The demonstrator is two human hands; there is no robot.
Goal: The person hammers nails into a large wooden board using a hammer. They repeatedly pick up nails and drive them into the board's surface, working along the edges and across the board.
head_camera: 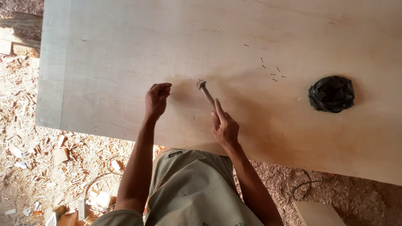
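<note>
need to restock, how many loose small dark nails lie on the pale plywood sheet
About 7 small dark nails: one alone upper centre-right, the rest clustered left of the crumpled black plastic bag. Others may be too small to see.

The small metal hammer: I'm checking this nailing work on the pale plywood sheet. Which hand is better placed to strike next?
The right hand, probably: its grip is already round the small metal hammer, whose head hangs over the pale plywood sheet. The left hand is pinched at the sheet beside it; whether it holds a nail is too small to tell.
</note>
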